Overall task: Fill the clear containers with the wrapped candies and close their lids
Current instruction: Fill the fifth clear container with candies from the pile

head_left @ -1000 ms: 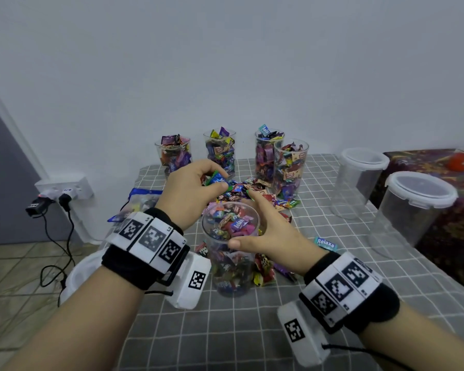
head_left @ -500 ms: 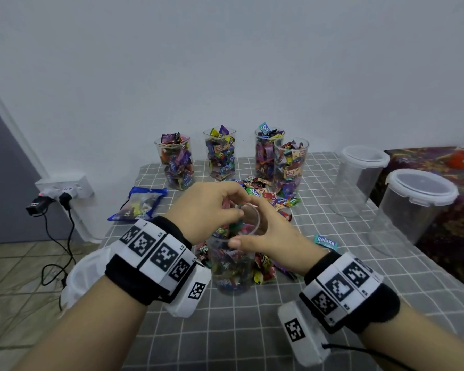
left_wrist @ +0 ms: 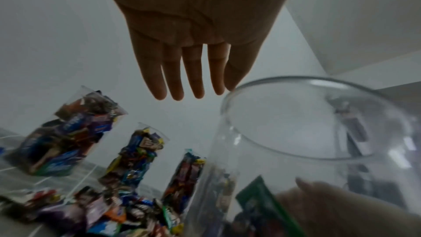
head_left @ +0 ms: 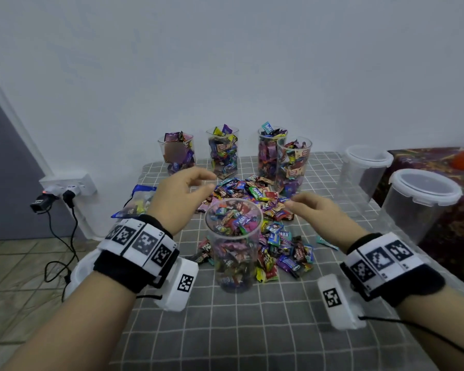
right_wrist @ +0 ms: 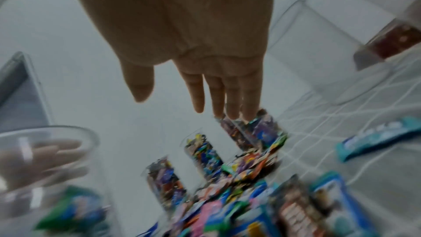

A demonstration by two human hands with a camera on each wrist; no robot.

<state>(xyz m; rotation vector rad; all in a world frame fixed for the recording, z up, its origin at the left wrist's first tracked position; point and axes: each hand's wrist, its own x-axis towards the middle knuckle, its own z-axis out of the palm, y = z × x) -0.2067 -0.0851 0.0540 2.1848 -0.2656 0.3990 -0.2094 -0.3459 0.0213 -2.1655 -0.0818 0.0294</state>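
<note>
**Both hands free above a nearly full cup**

The bench [head_left: 252, 330] under its grey checked cloth carries everything I need. Nearest me stands the clear container [head_left: 233, 245] I am filling, upright, its open mouth between my two hands and its candies heaped close to the rim. I judge it a thin, light plastic cup: stiff enough to stand, but easy to tip or dent if squeezed near the top, and smooth enough to slip. I would take it low around the wall, where the load sits, not by the rim.

Behind and to the right of it lies the loose pile of wrapped candies [head_left: 255, 194], touching the cup's base on the far side. They look small, light and crinkly, with slick wrappers; a scoop with cupped fingers should gather several, while a pinch would take one.

My left hand [head_left: 180, 199] hovers just left of the cup's rim, fingers straight and holding nothing. My right hand [head_left: 319, 215] hovers to the right of it, over the edge of the pile, also spread and empty, touching neither cup nor candy.

Four filled containers [head_left: 224, 152] stand along the back, none lidded.
</note>
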